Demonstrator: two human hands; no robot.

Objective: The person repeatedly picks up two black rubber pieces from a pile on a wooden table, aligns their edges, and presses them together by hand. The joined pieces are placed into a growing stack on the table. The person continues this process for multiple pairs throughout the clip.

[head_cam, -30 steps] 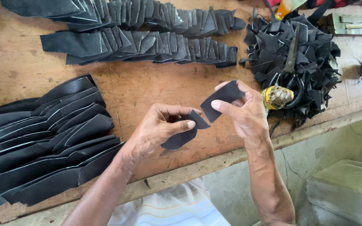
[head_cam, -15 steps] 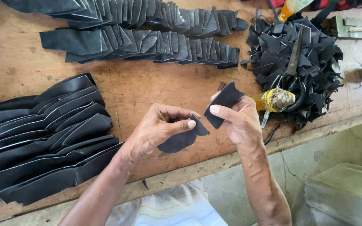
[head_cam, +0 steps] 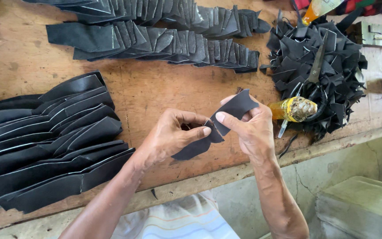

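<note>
Head view: a flat black bow-shaped rubber piece (head_cam: pixel 219 128), slanting up-right, is pinched between left hand (head_cam: pixel 171 135) and right hand (head_cam: pixel 248 128).

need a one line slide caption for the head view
Both hands, left hand and right hand, pinch a black leather piece above a wooden workbench stacked with black strips.

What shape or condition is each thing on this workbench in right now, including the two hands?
Left hand: pinching the black strip.
Right hand: pinching the same strip.
Black strip: bent, held above the bench.
Long black pieces: lying flat, overlapped.
Small cut pieces: laid in overlapping rows.
Scraps: heaped loosely.
Scissors: resting on the heap.
</note>
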